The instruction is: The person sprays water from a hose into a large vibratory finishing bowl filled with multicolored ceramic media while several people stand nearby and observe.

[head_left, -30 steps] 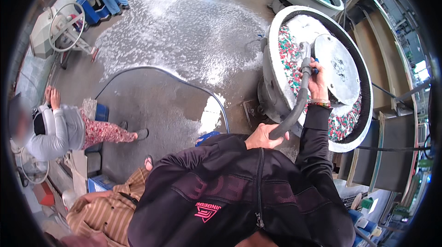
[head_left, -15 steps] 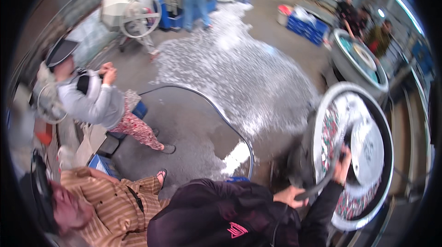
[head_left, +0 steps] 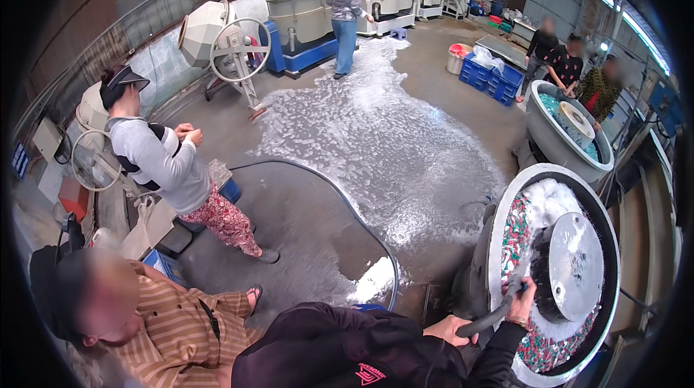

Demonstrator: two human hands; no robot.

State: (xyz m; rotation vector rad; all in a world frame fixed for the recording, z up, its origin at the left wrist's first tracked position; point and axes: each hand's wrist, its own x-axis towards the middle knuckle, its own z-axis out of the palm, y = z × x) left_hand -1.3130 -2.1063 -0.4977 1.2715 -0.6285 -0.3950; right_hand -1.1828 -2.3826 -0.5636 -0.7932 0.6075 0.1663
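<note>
My right hand (head_left: 522, 301) is closed around a thick dark grey hose (head_left: 491, 318) near its outlet end. My left hand (head_left: 445, 329) grips the same hose farther back, close to my black jacket. The hose end lies over the left inner side of a round grey tub (head_left: 497, 243). Many small red, green and white pieces (head_left: 516, 232) fill the tub, with white foam (head_left: 551, 201) among them. In the tub's middle rises a round metal hub with a flat lid (head_left: 576, 258). Spray blurs the spot in front of the outlet.
A second grey tub (head_left: 536, 117) stands beyond, with several people beside it. Foamy water (head_left: 361, 142) covers the floor; a dark hose (head_left: 318, 171) curves across it. Two people (head_left: 155, 164) (head_left: 173, 323) are at my left, and another walks past machines (head_left: 300, 15) at the back.
The view has shifted and sharpened. My right hand and the hose end have come nearer to me and left, away from the hub. The person at the back has moved slightly right.
</note>
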